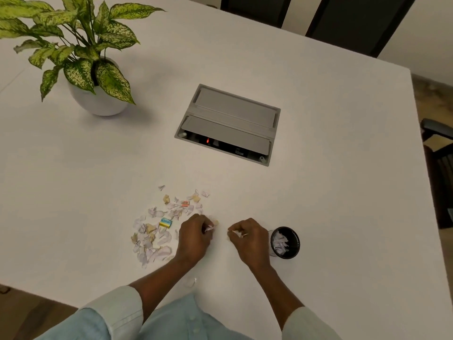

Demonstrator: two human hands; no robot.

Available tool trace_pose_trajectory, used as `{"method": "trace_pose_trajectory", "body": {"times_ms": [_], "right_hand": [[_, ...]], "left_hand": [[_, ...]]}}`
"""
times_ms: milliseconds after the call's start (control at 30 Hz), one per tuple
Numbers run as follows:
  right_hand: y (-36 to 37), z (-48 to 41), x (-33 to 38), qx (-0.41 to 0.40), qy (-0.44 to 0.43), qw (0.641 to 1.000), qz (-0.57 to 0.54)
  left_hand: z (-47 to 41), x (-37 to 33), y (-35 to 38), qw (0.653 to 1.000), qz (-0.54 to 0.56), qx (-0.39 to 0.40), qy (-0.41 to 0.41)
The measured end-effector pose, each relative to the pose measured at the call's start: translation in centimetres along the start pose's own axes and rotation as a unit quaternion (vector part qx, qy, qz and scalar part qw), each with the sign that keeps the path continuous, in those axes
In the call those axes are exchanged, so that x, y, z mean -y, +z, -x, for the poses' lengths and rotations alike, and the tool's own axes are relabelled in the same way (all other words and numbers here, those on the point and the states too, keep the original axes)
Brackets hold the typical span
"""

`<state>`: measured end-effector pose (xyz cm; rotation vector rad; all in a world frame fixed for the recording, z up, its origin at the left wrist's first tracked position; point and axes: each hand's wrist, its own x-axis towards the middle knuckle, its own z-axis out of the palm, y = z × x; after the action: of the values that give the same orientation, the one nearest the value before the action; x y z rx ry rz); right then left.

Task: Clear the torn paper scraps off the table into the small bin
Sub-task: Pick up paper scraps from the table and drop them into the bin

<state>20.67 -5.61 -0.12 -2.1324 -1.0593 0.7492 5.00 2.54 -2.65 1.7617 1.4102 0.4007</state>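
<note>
A person in pale blue rolled sleeves [115,307] leans over a white table [331,180], both hands low on its near part. The left hand [195,238] is curled tight on a few white scraps at its fingertips, at the right edge of a loose spread of torn paper scraps [157,231]. The right hand [250,239], just beside it, is also closed in a pinch on small white and tan bits; how much either hand holds is hidden by the folded fingers.

The small bin [285,242], black and round, stands just right of the right hand, with white scraps already inside; its base is partly screened by the wrist. The spread on the table is mostly white and pale lilac, with tan pieces and two printed bits, one yellow and blue [166,222], one orange [185,203]; their lettering is too small to read. A lone scrap [191,282] lies near the table's near edge, between the forearms.

Farther off, a grey cable hatch [228,123] is set in the tabletop, its near flap ajar on a dark recess with a red glow. A potted plant [98,94] stands far left, its leaves cut off by the frame. Dark chairs [343,15] beyond the far edge are only partly seen.
</note>
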Motion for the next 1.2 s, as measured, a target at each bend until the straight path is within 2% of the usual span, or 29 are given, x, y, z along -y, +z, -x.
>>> {"method": "trace_pose_trajectory", "body": {"times_ms": [200,400,600,800,1000,1067,1200], "right_hand": [[-6.4,3.1,-1.3,-0.110,0.062,0.992,0.004],[-10.2,3.6,-3.8,-0.166,0.144,0.973,0.068],[-11.2,2.8,-4.8,-0.128,0.160,0.972,0.119],[-11.7,2.8,-4.7,-0.107,0.153,0.975,0.121],[-8.7,2.8,-2.4,-0.121,0.025,0.988,0.087],[-6.7,2.5,-1.7,-0.081,-0.007,0.994,0.075],[-2.3,2.0,-1.1,0.041,-0.011,0.995,0.088]], "left_hand": [[1.5,-8.1,2.6,0.990,0.128,0.041,0.051],[2.3,-13.9,6.7,0.983,0.085,0.116,0.111],[2.6,-14.9,9.8,0.980,0.025,0.158,0.122],[2.7,-14.2,9.3,0.969,-0.003,0.184,0.164],[1.9,-9.6,5.9,0.974,-0.057,0.125,0.178],[1.5,-6.8,4.0,0.977,-0.094,0.112,0.155],[0.6,-0.9,-0.1,0.970,-0.201,0.105,0.092]]}}
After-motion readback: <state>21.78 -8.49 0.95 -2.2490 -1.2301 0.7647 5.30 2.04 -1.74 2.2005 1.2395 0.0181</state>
